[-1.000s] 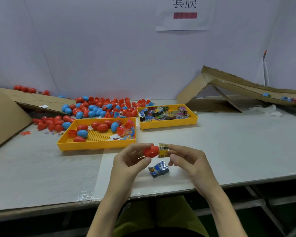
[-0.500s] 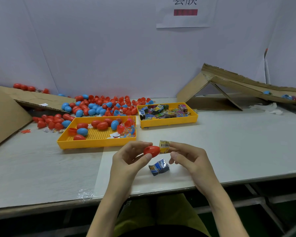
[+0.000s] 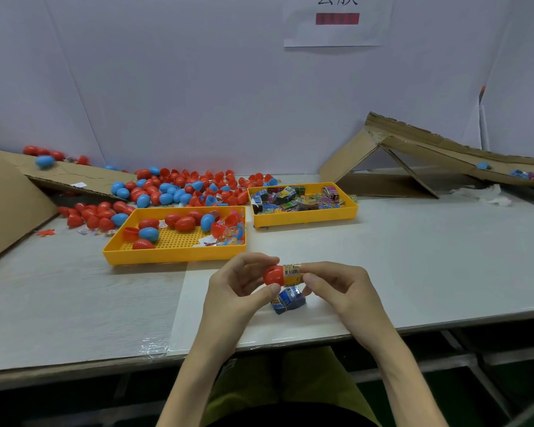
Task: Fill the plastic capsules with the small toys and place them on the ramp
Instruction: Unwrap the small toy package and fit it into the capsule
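While the left hand (image 3: 238,291) pinches a red capsule half (image 3: 273,275) and the right hand (image 3: 342,291) fingers (image 3: 321,268) pinch a yellow toy packet (image 3: 292,272) partly into its mouth, above the worktop (image 3: 413,257), I judge this capsule not yet closed. A blue toy packet (image 3: 287,300) lies beneath. The near yellow tray (image 3: 173,256) holds red and blue capsules, the far yellow tray (image 3: 305,219) wrapped toys. I see few pieces on the cardboard ramp (image 3: 429,146); a heap of loose capsules (image 3: 179,186) remains.
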